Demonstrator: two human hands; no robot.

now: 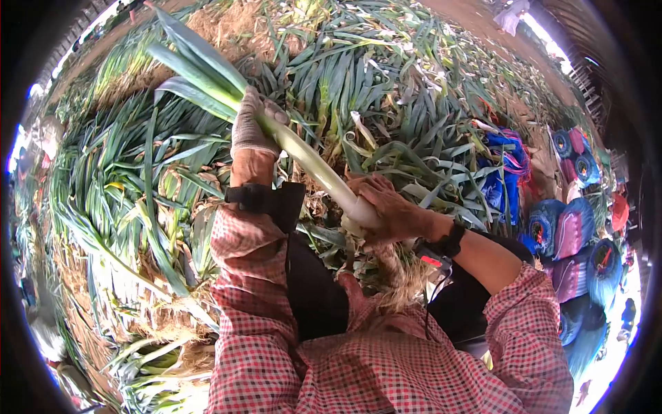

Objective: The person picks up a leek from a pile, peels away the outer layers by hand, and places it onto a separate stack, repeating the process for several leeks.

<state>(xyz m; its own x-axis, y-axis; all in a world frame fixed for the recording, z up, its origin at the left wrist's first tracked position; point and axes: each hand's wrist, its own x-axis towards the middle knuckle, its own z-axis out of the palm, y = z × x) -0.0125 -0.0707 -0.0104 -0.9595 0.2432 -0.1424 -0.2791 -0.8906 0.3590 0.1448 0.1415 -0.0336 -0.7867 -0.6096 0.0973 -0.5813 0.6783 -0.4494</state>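
Note:
A long leek [310, 162] lies diagonally across the head view, its green leaves at the upper left and its pale root end low at centre. My left hand [255, 124], in a light knit glove, is wrapped round the stalk just below the leaves. Lower down, my right hand [392, 208] holds the white end, with its fingers closed over it. Below my right hand hangs a clump of pale, stringy roots [403, 286]; whether it belongs to this leek I cannot make out.
Heaps of leeks [124, 159] spread to the left and ahead. Blue and pink cords [509, 169] lie to the right. Beyond them are several net-wrapped bundles [576, 228]. Dry root debris [162, 321] lies at the lower left.

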